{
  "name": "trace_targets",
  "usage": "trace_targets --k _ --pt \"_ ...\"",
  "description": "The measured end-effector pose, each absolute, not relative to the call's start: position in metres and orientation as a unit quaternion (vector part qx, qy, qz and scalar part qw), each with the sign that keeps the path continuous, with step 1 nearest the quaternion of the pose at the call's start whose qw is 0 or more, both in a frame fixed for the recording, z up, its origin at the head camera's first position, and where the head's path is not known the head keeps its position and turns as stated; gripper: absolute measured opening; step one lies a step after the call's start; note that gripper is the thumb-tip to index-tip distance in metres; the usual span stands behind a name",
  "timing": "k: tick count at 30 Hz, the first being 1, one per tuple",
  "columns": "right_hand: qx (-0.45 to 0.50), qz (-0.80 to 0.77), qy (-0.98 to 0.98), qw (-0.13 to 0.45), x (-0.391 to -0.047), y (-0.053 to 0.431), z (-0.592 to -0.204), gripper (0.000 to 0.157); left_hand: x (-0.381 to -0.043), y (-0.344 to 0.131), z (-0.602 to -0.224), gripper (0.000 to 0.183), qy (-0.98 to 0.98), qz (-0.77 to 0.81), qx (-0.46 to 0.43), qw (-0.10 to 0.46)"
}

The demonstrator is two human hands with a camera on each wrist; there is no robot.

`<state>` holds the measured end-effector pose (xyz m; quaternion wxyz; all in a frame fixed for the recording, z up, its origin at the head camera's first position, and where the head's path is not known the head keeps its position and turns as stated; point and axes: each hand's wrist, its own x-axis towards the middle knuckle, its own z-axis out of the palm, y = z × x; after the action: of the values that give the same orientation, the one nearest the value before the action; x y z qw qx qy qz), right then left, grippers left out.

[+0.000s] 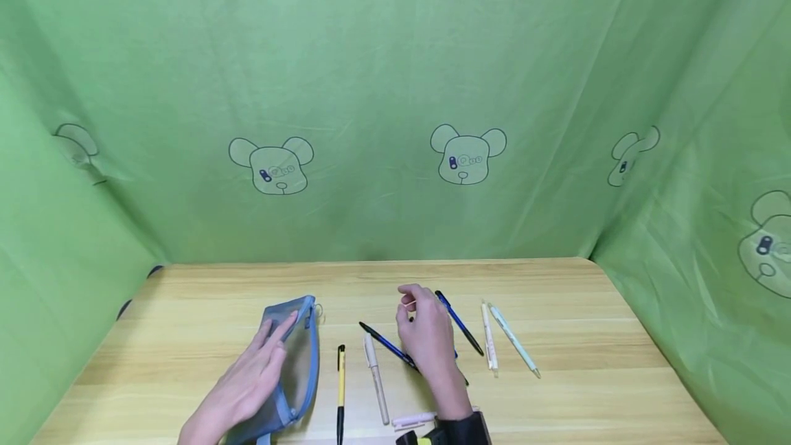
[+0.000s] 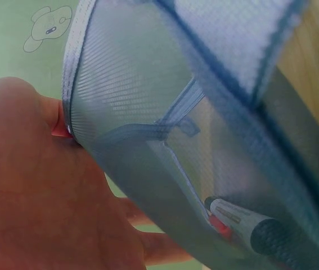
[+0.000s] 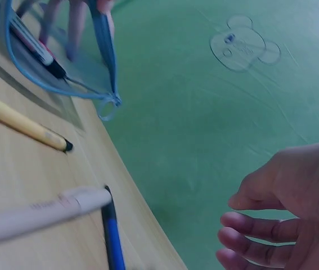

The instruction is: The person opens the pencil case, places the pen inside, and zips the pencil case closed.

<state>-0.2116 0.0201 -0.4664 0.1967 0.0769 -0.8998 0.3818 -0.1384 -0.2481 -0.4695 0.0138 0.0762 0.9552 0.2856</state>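
A blue mesh pencil case [image 1: 300, 356] lies at the left of the table with its zipped mouth spread. My left hand [image 1: 250, 380] grips its far-side edge, the thumb at the blue zip band and the fingers behind the mesh. Inside the case is a marker [image 2: 241, 221] with a white barrel, dark ends and a bit of red. Above the scattered pens hovers my right hand [image 1: 428, 332], fingers loosely bent and holding nothing. Under and beside it is a blue-and-black pen [image 1: 389, 344], partly hidden by the hand.
Between case and right hand lie a yellow-and-black pen [image 1: 341, 376] and a pale grey pen [image 1: 377, 380]. A lilac pen [image 1: 413, 421] is near the front. To the right are another blue-and-black pen [image 1: 459, 321], a white pen [image 1: 489, 338] and a light-blue pen [image 1: 514, 340]. Green cloth [image 1: 371, 225] surrounds the table.
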Motion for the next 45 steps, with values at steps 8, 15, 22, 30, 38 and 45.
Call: trace_targets --k 8,15,22,30,38,45 --pt "0.037 0.391 -0.899 0.195 -0.216 0.043 -0.465 0.032 -0.138 -0.248 -0.469 0.051 0.955 0.286 0.076 0.020" --pt "0.013 0.392 -0.897 0.202 -0.222 0.063 -0.467 0.032 -0.138 -0.247 -0.470 0.050 0.955 0.286 0.078 0.022" --pt "-0.008 0.396 -0.895 0.205 -0.223 0.080 -0.467 0.033 -0.138 -0.247 -0.469 0.050 0.956 0.283 0.079 0.018" --pt "-0.038 0.407 -0.894 0.184 -0.224 0.092 -0.467 0.037 -0.138 -0.247 -0.470 0.051 0.955 0.286 0.077 0.022" --pt "-0.043 0.400 -0.884 0.236 -0.224 0.108 -0.464 0.036 -0.138 -0.247 -0.471 0.051 0.957 0.281 0.076 0.022" --pt "-0.076 0.392 -0.894 0.201 -0.223 0.122 -0.469 0.037 -0.138 -0.246 -0.471 0.051 0.956 0.283 0.075 0.026"
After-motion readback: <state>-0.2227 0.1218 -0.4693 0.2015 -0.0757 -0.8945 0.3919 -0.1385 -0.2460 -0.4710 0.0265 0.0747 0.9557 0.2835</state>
